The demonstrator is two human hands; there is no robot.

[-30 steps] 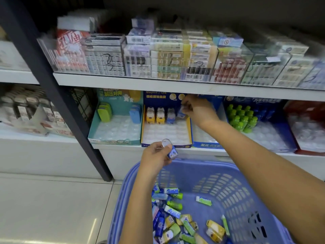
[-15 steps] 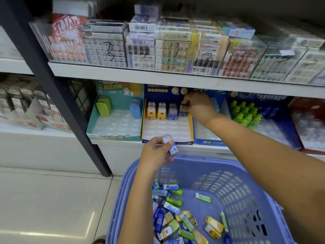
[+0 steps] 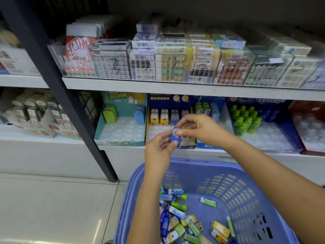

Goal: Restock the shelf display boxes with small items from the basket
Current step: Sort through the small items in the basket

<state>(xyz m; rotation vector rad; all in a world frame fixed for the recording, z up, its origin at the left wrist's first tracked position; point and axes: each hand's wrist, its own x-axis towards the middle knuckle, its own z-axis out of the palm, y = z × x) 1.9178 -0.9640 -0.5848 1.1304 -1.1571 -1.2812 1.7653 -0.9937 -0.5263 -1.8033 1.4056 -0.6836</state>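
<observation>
Even, diffuse overhead light, moderately bright. The frame falls dark above the upper shelf [image 3: 175, 88]. A soft white glare streak lies on the floor tiles [image 3: 99, 224], and reflections haze the clear acrylic dividers [image 3: 219, 67]. Wide-angle distortion bows the dark upright post [image 3: 73, 106] and the shelf edges — corners smeared. The small blue item [image 3: 175, 139] at centre is fairly sharp, while the basket [image 3: 237, 191] mesh at lower right is blurred.

Centre frame: my left hand [image 3: 159, 150] and right hand [image 3: 200, 128] pinch one blue item [image 3: 175, 139] above the basket [image 3: 233, 187].
</observation>
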